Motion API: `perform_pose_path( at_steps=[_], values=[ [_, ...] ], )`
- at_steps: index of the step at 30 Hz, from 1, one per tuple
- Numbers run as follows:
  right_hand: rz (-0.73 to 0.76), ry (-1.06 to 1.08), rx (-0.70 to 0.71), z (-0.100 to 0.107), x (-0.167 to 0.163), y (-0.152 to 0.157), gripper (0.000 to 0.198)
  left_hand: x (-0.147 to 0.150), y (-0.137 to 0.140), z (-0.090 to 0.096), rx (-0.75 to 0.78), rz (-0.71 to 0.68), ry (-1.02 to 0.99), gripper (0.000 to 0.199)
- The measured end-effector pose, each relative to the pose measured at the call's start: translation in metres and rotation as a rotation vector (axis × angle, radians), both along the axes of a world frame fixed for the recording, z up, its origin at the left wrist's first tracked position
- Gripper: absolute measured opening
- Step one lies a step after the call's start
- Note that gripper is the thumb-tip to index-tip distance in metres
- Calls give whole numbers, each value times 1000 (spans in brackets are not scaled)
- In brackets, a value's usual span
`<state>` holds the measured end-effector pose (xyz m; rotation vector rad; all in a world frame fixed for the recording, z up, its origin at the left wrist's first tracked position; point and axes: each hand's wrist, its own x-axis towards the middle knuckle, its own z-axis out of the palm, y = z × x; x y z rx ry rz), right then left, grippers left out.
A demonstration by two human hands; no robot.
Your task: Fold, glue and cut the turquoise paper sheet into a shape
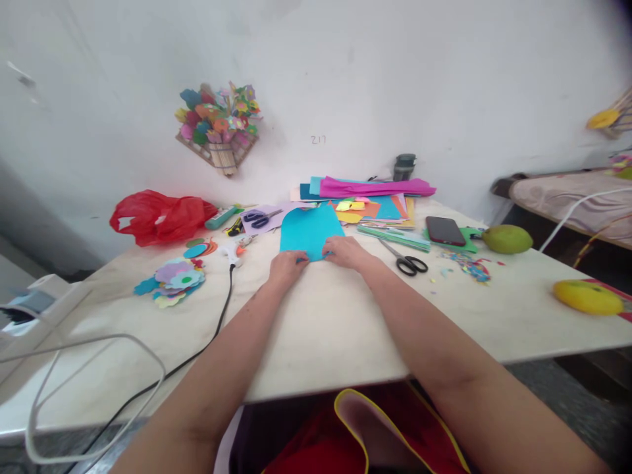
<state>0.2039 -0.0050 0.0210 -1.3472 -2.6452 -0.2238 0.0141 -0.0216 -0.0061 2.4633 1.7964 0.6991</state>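
A bright blue sheet of paper lies on the table in front of me, its far left corner curling up. My left hand is closed on the near left part of its edge. At the near right, the fingers of my right hand grip the same edge. Both hands are close together, and the fingertips are partly hidden. Black-handled scissors rest to the right of my right hand. Left of my left hand lies a white glue gun with a black cord.
Paper flower cutouts and a red plastic bag sit on the left. Coloured sheets are piled at the back. A phone, paper scraps, a green mango and a yellow mango occupy the right side.
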Motion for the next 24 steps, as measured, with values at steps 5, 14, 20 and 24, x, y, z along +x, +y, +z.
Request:
perform_pose_path(
  at_steps=[5, 14, 20, 24],
  values=[
    [-9, -11, -2, -5, -8, 4, 24, 1, -1, 1, 21, 17, 29, 24],
    [-49, 63, -32, -9, -7, 6, 21, 3, 1, 2, 6, 34, 71, 22],
    [-58, 109, -20, -13, -12, 6, 20, 4, 1, 4, -5, 42, 60, 21],
    [-87, 173, -44, -17, -13, 9, 16, 4, 1, 5, -24, 44, 35, 21]
  ],
)
